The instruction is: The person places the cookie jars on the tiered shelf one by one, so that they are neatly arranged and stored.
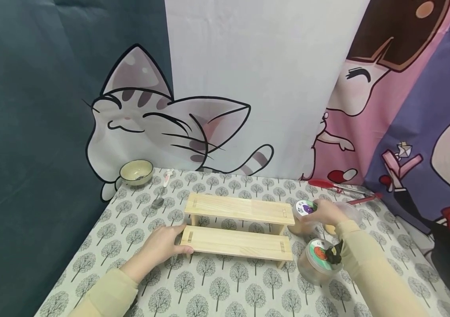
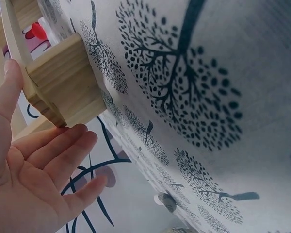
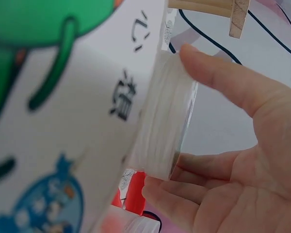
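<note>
A two-step wooden rack (image 1: 236, 244) stands on the tablecloth. My left hand (image 1: 163, 243) holds the left end of its lower step, thumb at the front edge and fingers at the back edge. In the left wrist view, that hand (image 2: 46, 155) has its thumb and fingertips against the board's end. To the right of the rack, my right hand (image 1: 325, 212) grips a clear round jar (image 1: 303, 224) by its lid, which has a purple picture. In the right wrist view, the fingers and thumb of that hand (image 3: 237, 141) span the jar's whitish lid (image 3: 167, 116).
Another clear jar (image 1: 315, 269) with a green-and-red label stands nearer, below the right forearm. Red-handled tongs (image 1: 343, 188) lie at the back right. A bowl (image 1: 136, 172) and a spoon (image 1: 158, 201) are at the back left. A printed curtain (image 1: 225, 53) hangs behind the table.
</note>
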The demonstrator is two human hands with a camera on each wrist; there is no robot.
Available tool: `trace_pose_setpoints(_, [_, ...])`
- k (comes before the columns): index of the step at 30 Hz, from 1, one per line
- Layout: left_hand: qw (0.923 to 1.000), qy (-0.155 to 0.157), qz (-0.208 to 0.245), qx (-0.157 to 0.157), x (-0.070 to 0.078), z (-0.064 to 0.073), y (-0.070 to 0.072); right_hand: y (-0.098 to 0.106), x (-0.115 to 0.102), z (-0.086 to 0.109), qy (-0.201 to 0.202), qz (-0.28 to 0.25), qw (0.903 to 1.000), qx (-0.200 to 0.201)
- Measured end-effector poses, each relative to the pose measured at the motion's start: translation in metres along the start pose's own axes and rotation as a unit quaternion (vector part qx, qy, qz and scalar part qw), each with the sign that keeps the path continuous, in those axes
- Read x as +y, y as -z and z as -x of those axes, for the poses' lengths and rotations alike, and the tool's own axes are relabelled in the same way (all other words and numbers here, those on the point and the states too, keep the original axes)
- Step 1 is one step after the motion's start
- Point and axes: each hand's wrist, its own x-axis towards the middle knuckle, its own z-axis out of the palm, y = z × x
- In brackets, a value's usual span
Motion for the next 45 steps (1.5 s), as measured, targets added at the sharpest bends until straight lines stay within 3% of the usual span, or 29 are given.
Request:
trace_pose_setpoints(6, [0.9999,-0.013,0.005,0.009,0.000,0.000,-0.001,0.003,0.000,0.003,-0.015,0.015,0.9998,0.006])
trace_pose_setpoints(12, [0.9995,-0.005,0.032,0.007,0.000,0.002,-0.002,0.004,-0.004,0.006,-0.011,0.006,0.9999,0.008])
trace_pose_setpoints(20, [0.9994,0.000,0.033,0.006,0.001,0.003,-0.002,0.007,-0.004,0.011,-0.007,0.006,0.9996,0.028])
trace_pose_setpoints(30, [0.9994,0.003,0.034,0.007,0.003,0.004,0.000,0.013,-0.004,0.013,0.038,0.056,0.9933,0.094])
trace_pose_setpoints(45, [0.9985,0.009,0.053,0.003,0.002,0.005,-0.003,0.016,-0.007,0.029,0.047,0.020,0.9864,0.156])
